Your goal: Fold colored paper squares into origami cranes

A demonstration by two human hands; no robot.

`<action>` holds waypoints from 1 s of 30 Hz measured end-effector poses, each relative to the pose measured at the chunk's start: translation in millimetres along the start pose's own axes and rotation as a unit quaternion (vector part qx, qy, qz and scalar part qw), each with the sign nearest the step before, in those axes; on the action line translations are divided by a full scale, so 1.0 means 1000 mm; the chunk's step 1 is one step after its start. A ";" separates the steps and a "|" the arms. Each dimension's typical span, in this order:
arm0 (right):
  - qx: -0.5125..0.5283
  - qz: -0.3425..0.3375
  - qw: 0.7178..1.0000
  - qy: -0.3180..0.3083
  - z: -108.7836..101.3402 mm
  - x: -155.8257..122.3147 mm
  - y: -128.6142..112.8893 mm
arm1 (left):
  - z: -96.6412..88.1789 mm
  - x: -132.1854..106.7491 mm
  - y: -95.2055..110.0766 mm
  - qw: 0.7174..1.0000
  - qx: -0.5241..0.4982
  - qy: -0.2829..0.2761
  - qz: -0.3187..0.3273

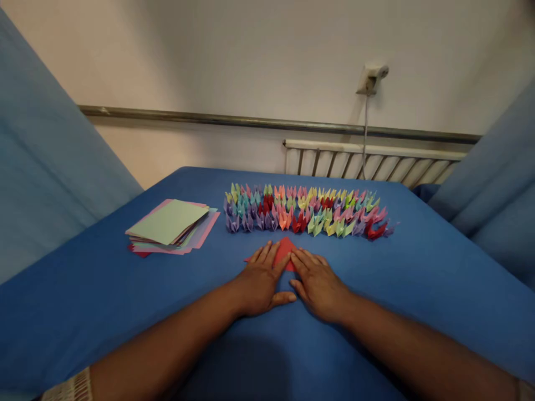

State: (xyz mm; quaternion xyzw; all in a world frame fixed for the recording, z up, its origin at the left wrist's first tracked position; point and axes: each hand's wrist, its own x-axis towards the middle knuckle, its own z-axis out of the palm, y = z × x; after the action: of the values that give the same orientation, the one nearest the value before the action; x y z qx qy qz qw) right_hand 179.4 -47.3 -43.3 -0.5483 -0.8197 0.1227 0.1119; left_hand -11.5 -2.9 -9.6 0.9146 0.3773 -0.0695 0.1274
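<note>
A folded red sheet of origami paper (286, 248) lies flat on the blue tabletop, one corner pointing away from me. My left hand (261, 281) rests on its left part with the fingers stretched out, covering much of that side. On its right edge press the fingertips of my right hand (320, 284), whose fingers also lie flat and extended. Just beyond the paper stand rows of folded paper cranes (284, 217) in purple, red, pink, yellow, green and blue. The lower part of the red paper is partly hidden under my hands.
To the left sits a loose stack of coloured paper sheets (167, 223), pale green on top. Behind the blue table (96, 278) are a wall pipe (217, 118), a radiator (376, 159) and a socket (370, 79) with a hanging cord. Blue curtains (50, 150) flank both sides.
</note>
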 end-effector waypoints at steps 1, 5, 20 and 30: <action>-0.002 0.001 1.000 -0.001 0.001 -0.001 0.000 | 0.000 0.000 -0.002 1.000 0.002 0.000 -0.009; -0.012 -0.002 1.000 -0.005 0.000 -0.003 -0.002 | 0.001 0.006 -0.009 0.998 0.010 0.021 -0.066; -0.013 0.005 1.000 0.022 -0.006 -0.003 -0.002 | 0.005 0.013 -0.011 0.997 -0.006 0.052 -0.065; 0.054 0.088 0.990 0.093 -0.006 0.007 0.018 | -0.005 0.018 -0.026 0.973 -0.094 0.203 -0.056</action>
State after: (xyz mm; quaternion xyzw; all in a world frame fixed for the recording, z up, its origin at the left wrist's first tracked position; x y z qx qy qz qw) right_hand 194.4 -34.1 -43.4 -0.6207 -0.7462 0.1246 0.2060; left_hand -17.0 28.0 -13.8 0.8710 0.4506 0.1462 0.1297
